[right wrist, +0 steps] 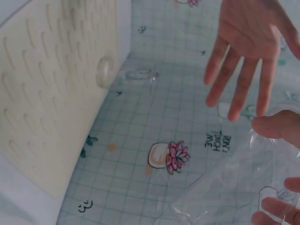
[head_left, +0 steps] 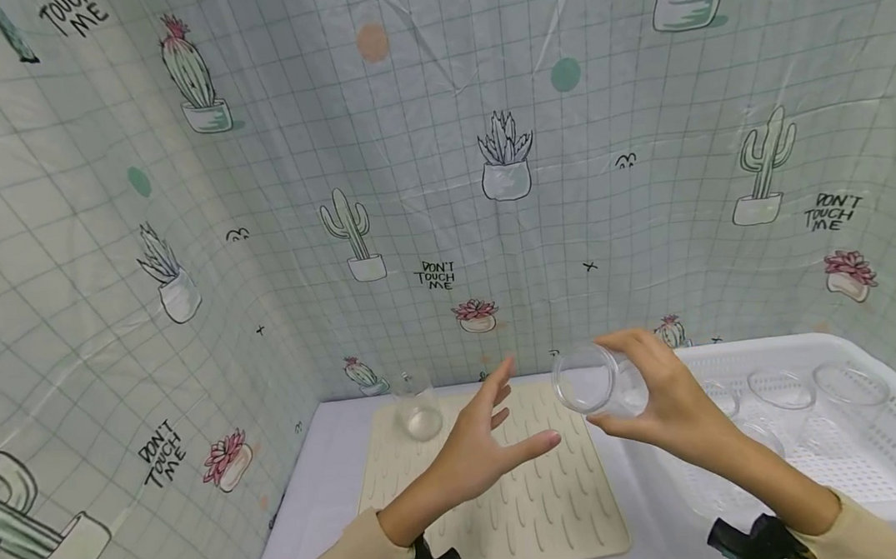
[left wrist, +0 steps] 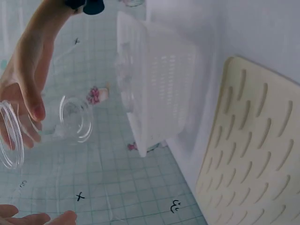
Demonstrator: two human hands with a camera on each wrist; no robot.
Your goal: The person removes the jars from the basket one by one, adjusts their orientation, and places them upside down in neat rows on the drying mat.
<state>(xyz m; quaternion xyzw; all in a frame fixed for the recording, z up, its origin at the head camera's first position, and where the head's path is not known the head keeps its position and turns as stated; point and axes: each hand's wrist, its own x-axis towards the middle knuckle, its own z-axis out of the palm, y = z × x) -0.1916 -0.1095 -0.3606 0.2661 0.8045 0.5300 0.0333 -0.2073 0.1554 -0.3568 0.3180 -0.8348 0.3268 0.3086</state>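
My right hand (head_left: 667, 395) grips a clear see-through cup (head_left: 610, 379) above the right side of the beige mat (head_left: 577, 491). It lies tipped sideways, one round end facing left. Thumb and fingers wrap its side from the right. In the left wrist view both round ends of the cup (left wrist: 77, 119) show. My left hand (head_left: 470, 449) is raised over the mat, thumb and fingers spread apart, palm turned toward the cup. The right wrist view shows that left palm (right wrist: 248, 35) with nothing in it, apart from the cup.
Another clear vessel (head_left: 420, 418) stands at the mat's back left corner. On the right, a white perforated basket (head_left: 789, 344) holds several clear round-rimmed cups (head_left: 850, 383). A patterned curtain (head_left: 429, 188) hangs behind and left of the white table (head_left: 314, 477).
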